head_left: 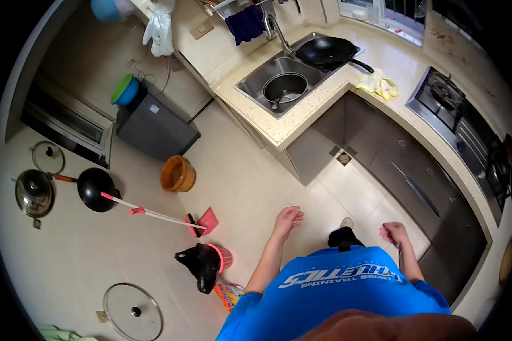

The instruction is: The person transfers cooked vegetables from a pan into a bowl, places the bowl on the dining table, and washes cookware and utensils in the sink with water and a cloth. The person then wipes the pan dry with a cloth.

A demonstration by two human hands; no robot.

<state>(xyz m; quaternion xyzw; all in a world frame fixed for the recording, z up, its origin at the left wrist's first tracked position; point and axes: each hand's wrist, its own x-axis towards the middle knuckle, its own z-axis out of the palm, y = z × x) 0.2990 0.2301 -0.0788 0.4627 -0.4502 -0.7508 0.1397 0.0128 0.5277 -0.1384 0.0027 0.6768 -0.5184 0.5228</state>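
Note:
My left hand hangs over the floor at the left of my blue shirt, its fingers loosely bent and apart, with nothing in them. On the other side, near the dark lower cabinets, my right hand has its fingers curled in; no object shows in it. Neither hand touches anything. Farther ahead, a dark pot sits in the steel sink. A black frying pan rests over the second basin, its handle reaching over the counter.
Yellow-edged white gloves lie on the counter, left of the gas stove. Leftward are a wooden bucket, a pink dustpan, a bin with a black bag and a grey box-shaped appliance. A wok and lids hang there.

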